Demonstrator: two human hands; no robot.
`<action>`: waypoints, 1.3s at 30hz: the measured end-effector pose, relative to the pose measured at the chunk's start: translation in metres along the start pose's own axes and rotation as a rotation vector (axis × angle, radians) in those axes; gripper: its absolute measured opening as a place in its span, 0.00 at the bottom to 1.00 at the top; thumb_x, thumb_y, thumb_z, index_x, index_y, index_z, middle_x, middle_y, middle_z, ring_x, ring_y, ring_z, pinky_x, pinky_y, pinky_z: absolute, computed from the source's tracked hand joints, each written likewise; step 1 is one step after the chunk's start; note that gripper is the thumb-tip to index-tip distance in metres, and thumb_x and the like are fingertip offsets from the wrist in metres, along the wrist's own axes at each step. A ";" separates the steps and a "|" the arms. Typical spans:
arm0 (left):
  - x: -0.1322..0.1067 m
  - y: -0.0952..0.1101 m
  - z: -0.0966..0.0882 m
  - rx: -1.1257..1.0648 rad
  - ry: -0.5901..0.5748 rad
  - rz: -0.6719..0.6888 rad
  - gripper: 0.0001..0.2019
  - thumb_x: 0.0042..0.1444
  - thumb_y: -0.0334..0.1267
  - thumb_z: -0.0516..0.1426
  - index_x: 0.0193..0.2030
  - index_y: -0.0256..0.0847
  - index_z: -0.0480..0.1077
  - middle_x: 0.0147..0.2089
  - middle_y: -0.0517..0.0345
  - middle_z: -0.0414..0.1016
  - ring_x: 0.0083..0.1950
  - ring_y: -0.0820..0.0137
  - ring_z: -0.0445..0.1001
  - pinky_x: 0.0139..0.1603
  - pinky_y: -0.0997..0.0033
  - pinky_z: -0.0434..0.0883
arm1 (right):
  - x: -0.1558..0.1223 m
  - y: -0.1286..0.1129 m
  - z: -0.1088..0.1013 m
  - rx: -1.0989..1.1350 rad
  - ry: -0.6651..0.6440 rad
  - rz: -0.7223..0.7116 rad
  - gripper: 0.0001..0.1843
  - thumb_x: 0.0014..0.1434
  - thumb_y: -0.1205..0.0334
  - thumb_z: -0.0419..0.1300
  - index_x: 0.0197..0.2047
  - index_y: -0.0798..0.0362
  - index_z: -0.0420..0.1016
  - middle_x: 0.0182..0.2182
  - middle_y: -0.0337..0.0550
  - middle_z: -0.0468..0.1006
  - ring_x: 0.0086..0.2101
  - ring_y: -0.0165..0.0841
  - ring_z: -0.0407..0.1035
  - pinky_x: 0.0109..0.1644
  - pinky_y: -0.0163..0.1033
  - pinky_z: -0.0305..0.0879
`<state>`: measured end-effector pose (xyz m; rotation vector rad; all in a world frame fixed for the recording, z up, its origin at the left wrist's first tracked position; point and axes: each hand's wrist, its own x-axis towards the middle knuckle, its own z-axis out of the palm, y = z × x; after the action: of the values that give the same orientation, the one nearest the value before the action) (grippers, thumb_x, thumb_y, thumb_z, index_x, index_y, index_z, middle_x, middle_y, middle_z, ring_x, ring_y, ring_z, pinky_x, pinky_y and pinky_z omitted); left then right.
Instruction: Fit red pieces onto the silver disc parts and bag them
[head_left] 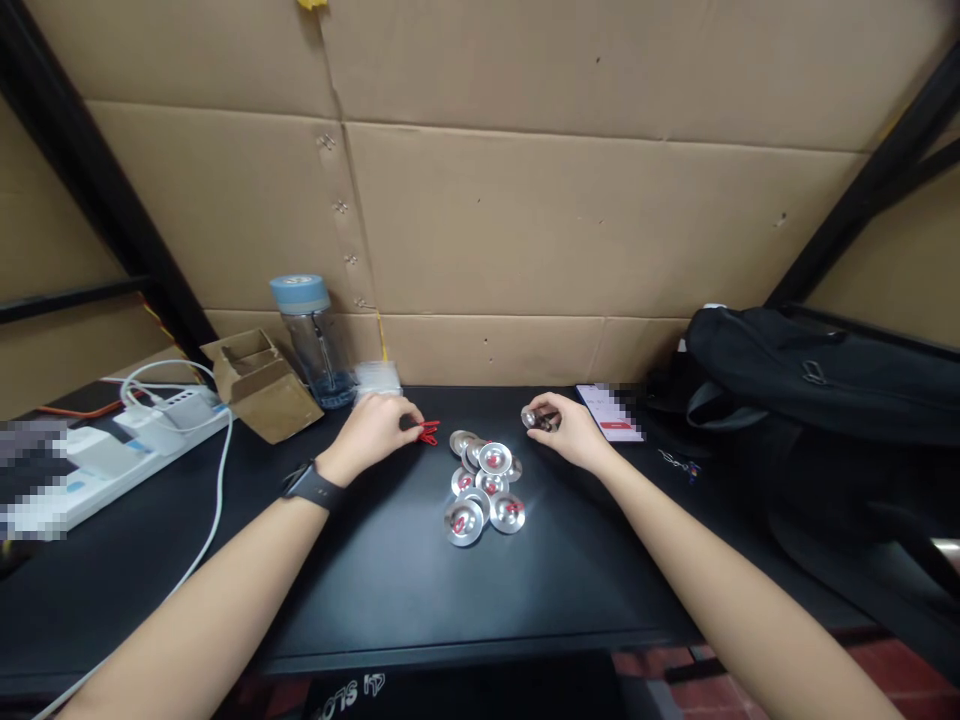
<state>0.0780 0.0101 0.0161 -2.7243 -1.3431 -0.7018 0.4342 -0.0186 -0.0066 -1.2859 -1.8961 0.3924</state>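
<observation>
My left hand (375, 428), with a dark watch on the wrist, pinches a piece of red cord (428, 431) above the black table. In my right hand (571, 428) is a small metal finger cymbal (529, 416), gripped between the fingertips at its edge. Between my hands lies a loose, overlapping pile of several silvery finger cymbals (495, 459), many showing red cord at their centres. The fingers partly cover the cymbal in my right hand, so whether it has a cord cannot be seen.
Left of my hands are a power strip (112, 455) with white cables, an opened cardboard box (264, 388) and a blue-lidded bottle (309, 340). A whitish blurred item (377, 377) sits behind my left hand. A phone (611, 412), keys (681, 464) and a black bag (817, 370) are right.
</observation>
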 end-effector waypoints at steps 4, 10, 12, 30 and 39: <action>-0.001 -0.017 0.003 -0.027 -0.060 -0.014 0.07 0.58 0.40 0.61 0.38 0.45 0.81 0.41 0.55 0.84 0.43 0.62 0.79 0.47 0.66 0.69 | 0.004 0.021 -0.005 -0.073 -0.053 0.062 0.15 0.49 0.66 0.71 0.41 0.51 0.77 0.37 0.40 0.83 0.37 0.34 0.76 0.42 0.38 0.69; -0.002 -0.014 0.005 -0.130 -0.081 0.008 0.08 0.57 0.41 0.61 0.39 0.45 0.82 0.41 0.54 0.83 0.42 0.62 0.79 0.46 0.65 0.70 | 0.004 0.021 -0.006 -0.173 -0.101 0.036 0.11 0.51 0.63 0.70 0.40 0.52 0.80 0.36 0.42 0.82 0.36 0.35 0.75 0.42 0.39 0.68; -0.002 -0.012 0.005 -0.133 -0.080 0.015 0.09 0.59 0.41 0.60 0.40 0.45 0.82 0.41 0.54 0.83 0.42 0.62 0.79 0.47 0.66 0.70 | 0.004 0.021 -0.007 -0.227 -0.104 0.001 0.11 0.52 0.62 0.69 0.40 0.52 0.81 0.37 0.44 0.82 0.36 0.36 0.75 0.42 0.39 0.68; -0.001 0.033 0.004 -0.158 -0.054 0.194 0.08 0.63 0.36 0.56 0.40 0.44 0.79 0.41 0.54 0.81 0.43 0.64 0.76 0.50 0.64 0.67 | -0.001 0.005 -0.022 -0.411 -0.163 -0.034 0.08 0.51 0.65 0.70 0.37 0.51 0.81 0.40 0.46 0.82 0.41 0.42 0.76 0.44 0.42 0.68; -0.003 0.047 0.008 -0.207 -0.048 0.244 0.08 0.64 0.36 0.57 0.42 0.45 0.79 0.42 0.54 0.82 0.45 0.63 0.76 0.52 0.62 0.67 | -0.013 -0.036 0.010 -0.088 -0.347 -0.410 0.09 0.61 0.65 0.66 0.44 0.43 0.84 0.49 0.43 0.81 0.48 0.40 0.74 0.56 0.48 0.68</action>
<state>0.1153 -0.0200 0.0164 -3.0131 -0.9684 -0.7989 0.4055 -0.0440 0.0042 -0.8869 -2.4290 0.3334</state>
